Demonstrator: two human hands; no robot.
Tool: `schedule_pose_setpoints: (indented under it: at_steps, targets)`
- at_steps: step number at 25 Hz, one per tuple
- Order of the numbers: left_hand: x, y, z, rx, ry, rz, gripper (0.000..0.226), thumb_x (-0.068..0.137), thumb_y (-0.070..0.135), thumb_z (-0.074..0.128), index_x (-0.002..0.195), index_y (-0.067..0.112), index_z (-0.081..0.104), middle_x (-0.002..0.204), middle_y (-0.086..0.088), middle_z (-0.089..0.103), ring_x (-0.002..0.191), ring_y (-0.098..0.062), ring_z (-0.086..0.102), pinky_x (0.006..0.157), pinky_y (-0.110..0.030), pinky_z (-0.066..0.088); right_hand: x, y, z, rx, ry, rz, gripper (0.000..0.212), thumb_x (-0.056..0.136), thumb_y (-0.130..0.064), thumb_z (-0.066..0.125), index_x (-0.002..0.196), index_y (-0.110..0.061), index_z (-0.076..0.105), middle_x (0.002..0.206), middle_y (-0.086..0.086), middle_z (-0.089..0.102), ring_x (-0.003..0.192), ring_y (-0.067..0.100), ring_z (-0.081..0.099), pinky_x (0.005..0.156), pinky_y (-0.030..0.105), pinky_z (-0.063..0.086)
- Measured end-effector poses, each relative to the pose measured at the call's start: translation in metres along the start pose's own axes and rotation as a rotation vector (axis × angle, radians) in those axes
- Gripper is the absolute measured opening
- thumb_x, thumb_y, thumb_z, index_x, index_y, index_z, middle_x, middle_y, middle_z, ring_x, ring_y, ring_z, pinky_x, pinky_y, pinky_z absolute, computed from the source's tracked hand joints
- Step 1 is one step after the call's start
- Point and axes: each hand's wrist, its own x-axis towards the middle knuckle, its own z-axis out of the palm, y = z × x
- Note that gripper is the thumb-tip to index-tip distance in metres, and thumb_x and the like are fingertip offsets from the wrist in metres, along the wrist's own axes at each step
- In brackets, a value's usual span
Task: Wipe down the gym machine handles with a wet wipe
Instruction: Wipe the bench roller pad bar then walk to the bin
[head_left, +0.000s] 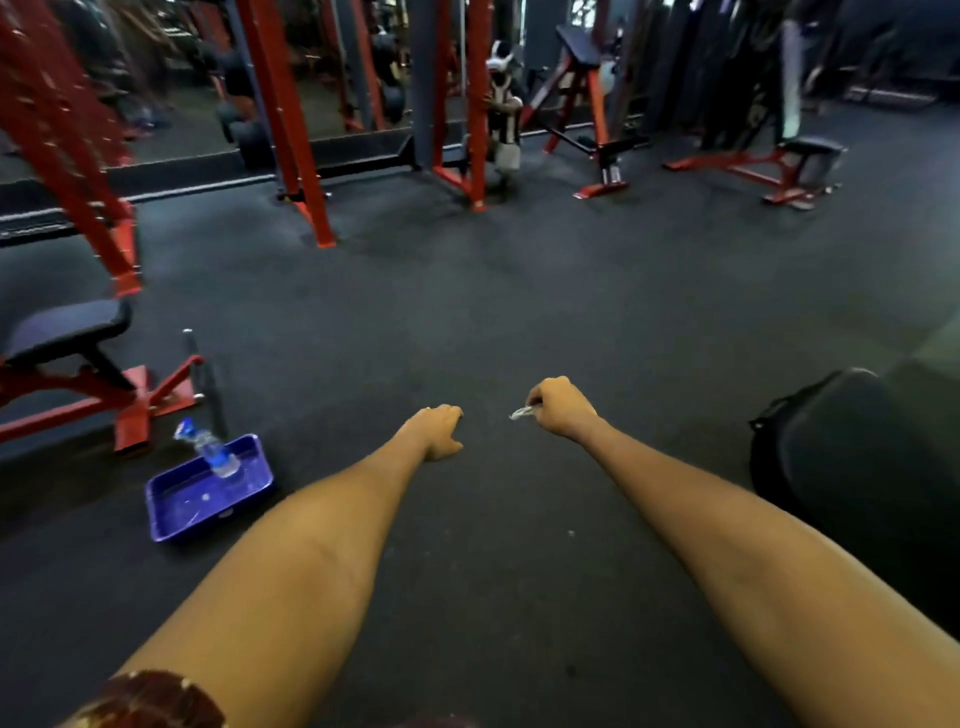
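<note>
Arms outstretched over the gym floor (519, 291), I am seeing the right hand (563, 407) pinching a crumpled wet wipe (521, 412); the left hand (440, 430) is curling loosely, holding nothing.

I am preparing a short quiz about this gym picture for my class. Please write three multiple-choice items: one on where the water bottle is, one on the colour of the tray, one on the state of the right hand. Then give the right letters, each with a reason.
1. Where is the water bottle?
A. In the tray on the floor
B. On the padded bench
C. In the left hand

2. What colour is the tray?
A. Red
B. Blue
C. White

3. What is the right hand doing?
A. Resting flat on the floor
B. Gripping a machine handle
C. Pinching a small wipe

Answers:
1 A: the water bottle leans inside the tray on the dark floor.
2 B: the tray's walls are plainly blue.
3 C: the right hand is curled, with a crumpled pale wipe sticking out of its fingers; the left hand holds nothing.
</note>
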Motion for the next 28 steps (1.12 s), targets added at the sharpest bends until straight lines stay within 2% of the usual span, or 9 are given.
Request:
schedule_pose_setpoints:
  at_steps: [4,11,18,22,25,28]
  targets:
    - [0.082,0.053,-0.030,0.065,0.024,0.115,0.057,0.092,0.027,0.053,0.141,0.005,0.034,0.144,-0.013,0.038,0.131,-0.027,0.039,0.110,-0.033,0.024,0.028,0.069,-0.019,0.028,0.044,0.099,0.026,0.083,0.000,0.051,0.100,-0.006,0.070,0.103,0.014,0.067,0.089,0.031,0.063,0.075,0.038,0.053]
    - [0.257,0.117,-0.079,0.134,-0.024,0.259,0.053,0.092,0.027,0.052,0.138,0.005,0.037,0.142,-0.013,0.040,0.127,-0.029,0.042,0.106,-0.033,0.029,0.136,0.184,-0.078,-0.011,0.138,0.300,0.025,0.083,0.001,0.051,0.099,-0.005,0.070,0.101,0.016,0.067,0.088,0.033,0.063,0.073,0.039,0.053]
    - [0.439,0.186,-0.151,0.171,-0.047,0.380,0.053,0.093,0.028,0.052,0.139,0.006,0.036,0.142,-0.011,0.039,0.128,-0.029,0.041,0.105,-0.035,0.032,0.250,0.286,-0.146,-0.117,0.158,0.423,0.030,0.080,0.000,0.047,0.101,-0.006,0.068,0.101,0.016,0.066,0.093,0.036,0.062,0.075,0.036,0.051]
    - [0.535,0.242,-0.169,0.216,-0.069,0.451,0.053,0.092,0.029,0.053,0.137,0.008,0.038,0.141,-0.010,0.040,0.127,-0.030,0.041,0.103,-0.036,0.036,0.305,0.367,-0.172,-0.133,0.145,0.490,0.027,0.080,-0.001,0.048,0.100,-0.004,0.066,0.102,0.016,0.066,0.094,0.035,0.062,0.075,0.037,0.051]
    - [0.618,0.288,-0.186,0.223,-0.055,0.490,0.054,0.093,0.028,0.053,0.140,0.008,0.035,0.144,-0.010,0.038,0.129,-0.030,0.039,0.105,-0.036,0.033,0.355,0.440,-0.201,-0.104,0.170,0.508,0.029,0.081,-0.002,0.049,0.104,-0.006,0.068,0.104,0.016,0.066,0.096,0.036,0.062,0.078,0.038,0.051]
    - [0.696,0.338,-0.213,0.258,-0.063,0.498,0.056,0.093,0.028,0.052,0.142,0.008,0.033,0.145,-0.009,0.036,0.130,-0.028,0.038,0.105,-0.035,0.032,0.405,0.513,-0.241,-0.097,0.120,0.511,0.027,0.083,-0.005,0.052,0.105,-0.008,0.068,0.106,0.016,0.066,0.098,0.034,0.062,0.079,0.037,0.051]
